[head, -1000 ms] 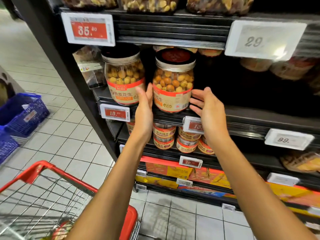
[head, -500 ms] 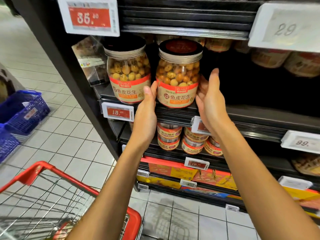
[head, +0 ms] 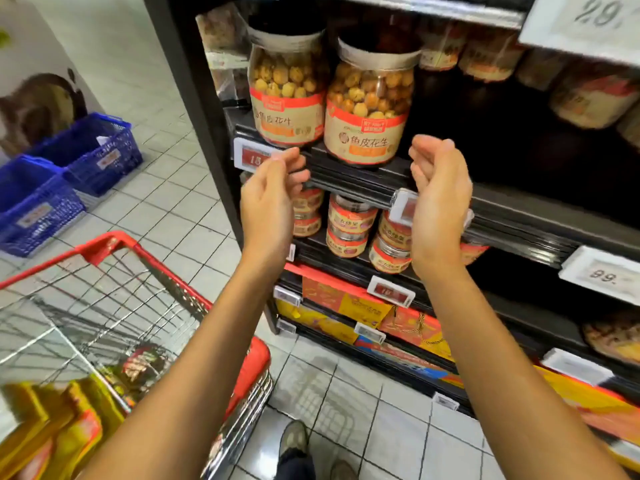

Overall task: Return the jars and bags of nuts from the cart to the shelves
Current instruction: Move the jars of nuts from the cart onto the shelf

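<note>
Jar of coated peanuts (head: pixel 369 109) stands upright at the front of the shelf (head: pixel 349 183), upper centre of frame. A 2nd jar (head: pixel 287 91) is just beside it on the left. My L hand (head: pixel 268 199) & R hand (head: pixel 440 202) hang below the jar, one each side, not touching it. Fingers are loosely curled and both hands are empty. Small tins (head: pixel 349 226) sit one shelf down, btwn my hands. Cart (head: pixel 114 242) w/ red rim is at lower left, w/ blurred yellow bags (head: pixel 52 427) inside. Blue baskets (head: pixel 86 150) are on the floor at the left edge.
</note>
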A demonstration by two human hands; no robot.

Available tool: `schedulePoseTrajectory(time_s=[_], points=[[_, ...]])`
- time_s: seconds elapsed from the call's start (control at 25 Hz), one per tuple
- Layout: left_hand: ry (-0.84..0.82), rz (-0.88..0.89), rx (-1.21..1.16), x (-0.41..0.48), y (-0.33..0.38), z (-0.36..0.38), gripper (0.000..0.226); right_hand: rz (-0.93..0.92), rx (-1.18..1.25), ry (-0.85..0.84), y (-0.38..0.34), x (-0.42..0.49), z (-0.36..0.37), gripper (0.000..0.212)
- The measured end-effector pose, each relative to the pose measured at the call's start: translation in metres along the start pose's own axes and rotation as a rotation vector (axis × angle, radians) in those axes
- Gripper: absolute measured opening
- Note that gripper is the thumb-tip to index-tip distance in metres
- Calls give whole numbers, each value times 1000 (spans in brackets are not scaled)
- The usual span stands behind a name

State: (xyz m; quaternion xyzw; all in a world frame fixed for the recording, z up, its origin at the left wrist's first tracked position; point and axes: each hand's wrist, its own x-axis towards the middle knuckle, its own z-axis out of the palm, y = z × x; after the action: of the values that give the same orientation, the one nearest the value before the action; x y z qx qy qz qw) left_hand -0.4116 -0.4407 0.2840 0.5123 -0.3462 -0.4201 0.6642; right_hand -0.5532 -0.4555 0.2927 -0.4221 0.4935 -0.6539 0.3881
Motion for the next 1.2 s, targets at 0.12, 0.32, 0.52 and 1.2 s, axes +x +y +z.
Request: schedulePoseTrajectory(time_s=[0.12, 0.32, 0.52, 1.2], points=[[168, -76, -16, -70, -2, -64, 33, 192, 62, -413, 13, -91, 11, 27], [666, -275, -22, -207, -5, -202, 32, 469, -44, -1117, 34, -232, 65, 32], [1029, -367, -67, -304, 1, -328, 24, 518, -162, -1578, 49, -358, 134, 30], [639, -1117, 863, -329, -144, -614, 35, 648, -1078, -1526, 286, -546, 271, 29]])
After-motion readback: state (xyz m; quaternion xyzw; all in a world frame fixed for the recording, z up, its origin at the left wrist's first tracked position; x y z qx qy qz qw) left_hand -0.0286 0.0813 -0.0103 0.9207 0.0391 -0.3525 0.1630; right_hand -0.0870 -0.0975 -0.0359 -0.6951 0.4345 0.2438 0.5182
